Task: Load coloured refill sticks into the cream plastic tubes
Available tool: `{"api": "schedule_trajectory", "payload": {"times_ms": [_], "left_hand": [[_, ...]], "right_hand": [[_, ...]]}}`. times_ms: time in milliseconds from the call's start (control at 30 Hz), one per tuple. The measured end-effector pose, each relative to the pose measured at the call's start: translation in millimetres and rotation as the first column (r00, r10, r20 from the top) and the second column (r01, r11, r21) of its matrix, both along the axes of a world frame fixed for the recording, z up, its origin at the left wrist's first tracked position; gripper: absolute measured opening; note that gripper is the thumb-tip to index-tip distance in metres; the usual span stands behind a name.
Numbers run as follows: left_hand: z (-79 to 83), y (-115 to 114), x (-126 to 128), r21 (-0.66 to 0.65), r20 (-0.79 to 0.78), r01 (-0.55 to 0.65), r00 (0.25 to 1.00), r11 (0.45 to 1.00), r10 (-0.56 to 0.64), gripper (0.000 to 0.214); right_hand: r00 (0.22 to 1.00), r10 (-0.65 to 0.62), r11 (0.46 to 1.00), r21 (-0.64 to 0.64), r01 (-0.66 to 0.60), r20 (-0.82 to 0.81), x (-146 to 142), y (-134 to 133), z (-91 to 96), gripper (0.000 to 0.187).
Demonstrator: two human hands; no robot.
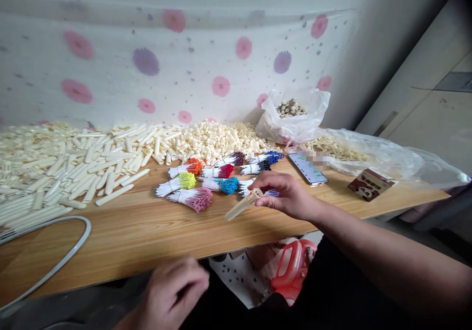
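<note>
My right hand [285,195] pinches a cream plastic tube [243,205] by its open end, just in front of several bundles of colour-tipped sticks [206,180] lying on the wooden table [147,236]. The tube slants down to the left above the table. My left hand [175,290] hangs below the table's front edge, blurred, fingers curled; nothing shows in it. A big heap of cream tubes [62,167] covers the table's left and back.
A phone [308,167] lies right of the bundles, with a small brown box [370,182] further right. Plastic bags [295,116] of small parts sit at the back right. A grey hoop [55,266] lies at the left front. A red object [293,268] is under the table.
</note>
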State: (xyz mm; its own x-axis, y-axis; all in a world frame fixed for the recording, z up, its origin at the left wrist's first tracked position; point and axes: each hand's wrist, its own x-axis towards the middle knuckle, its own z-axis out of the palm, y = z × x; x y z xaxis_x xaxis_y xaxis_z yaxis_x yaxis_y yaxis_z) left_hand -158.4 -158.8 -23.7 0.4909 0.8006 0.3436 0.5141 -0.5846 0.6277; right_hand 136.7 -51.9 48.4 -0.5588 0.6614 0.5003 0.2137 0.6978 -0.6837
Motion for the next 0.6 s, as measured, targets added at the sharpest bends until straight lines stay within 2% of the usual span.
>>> {"api": "schedule_trajectory", "payload": {"times_ms": [33, 67, 100, 133, 200, 233, 300, 367, 433, 467, 533, 600], "left_hand": [[16.3, 16.9, 19.1, 0.141, 0.061, -0.067, 0.996, 0.988, 0.059, 0.015], [31.6, 34.6, 38.8, 0.226, 0.073, -0.106, 0.993, 0.968, 0.091, 0.022], [44.6, 52.3, 58.3, 0.250, 0.045, -0.121, 0.993, 0.961, 0.114, 0.033], [54.3, 69.3, 76.7, 0.218, -0.021, -0.086, 0.995, 0.972, 0.093, 0.042], [62.1, 98.7, 107.2, 0.051, -0.148, 0.034, 0.989, 0.998, -0.026, 0.029], [61.1, 110.5, 118.4, -0.025, -0.165, 0.074, 0.983, 0.997, -0.077, 0.023], [53.9, 128.6, 132.5, -0.111, -0.135, 0.108, 0.983, 0.988, -0.123, 0.023], [46.2, 141.5, 136.2, -0.131, -0.034, 0.089, 0.995, 0.987, -0.094, 0.026], [43.1, 152.4, 131.7, -0.140, 0.078, 0.037, 0.997, 0.989, -0.027, 0.025], [43.6, 157.7, 127.0, -0.137, 0.121, -0.003, 0.993, 0.991, 0.020, 0.024], [46.6, 169.0, 113.9, -0.115, 0.169, -0.106, 0.978, 0.988, 0.125, 0.024], [49.5, 180.3, 96.9, -0.069, 0.194, -0.218, 0.954, 0.973, 0.228, 0.026]], "right_hand": [[1.000, 0.007, 1.000, 0.015, -0.007, -0.006, 3.9, -1.6, 0.3, 0.022], [1.000, 0.011, 0.999, 0.032, -0.010, -0.019, 7.4, -3.1, 0.3, 0.022], [0.999, 0.008, 0.999, 0.050, -0.007, -0.037, 10.9, -4.3, 0.3, 0.023], [0.999, 0.000, 0.998, 0.067, 0.004, -0.051, 15.0, -5.0, 0.2, 0.023], [0.998, -0.022, 0.995, 0.099, 0.029, -0.062, 27.8, -3.8, 0.7, 0.026], [0.998, -0.036, 0.994, 0.101, 0.041, -0.059, 37.8, -1.7, 1.2, 0.032], [0.993, -0.107, 0.992, 0.069, 0.110, -0.049, 66.4, 5.7, 1.9, 0.046], [0.960, -0.280, 0.960, 0.018, 0.280, -0.025, 103.3, 15.2, -0.6, 0.050], [0.846, -0.528, 0.849, 0.036, 0.527, 0.074, 140.1, 23.8, -8.6, 0.035], [0.775, -0.608, 0.792, 0.069, 0.606, 0.174, 155.6, 27.2, -14.5, 0.031], [0.668, -0.624, 0.762, 0.126, 0.635, 0.406, 177.3, 31.8, -27.5, 0.031], [0.608, -0.566, 0.785, 0.141, 0.603, 0.557, 186.7, 34.8, -38.1, 0.032]]}}
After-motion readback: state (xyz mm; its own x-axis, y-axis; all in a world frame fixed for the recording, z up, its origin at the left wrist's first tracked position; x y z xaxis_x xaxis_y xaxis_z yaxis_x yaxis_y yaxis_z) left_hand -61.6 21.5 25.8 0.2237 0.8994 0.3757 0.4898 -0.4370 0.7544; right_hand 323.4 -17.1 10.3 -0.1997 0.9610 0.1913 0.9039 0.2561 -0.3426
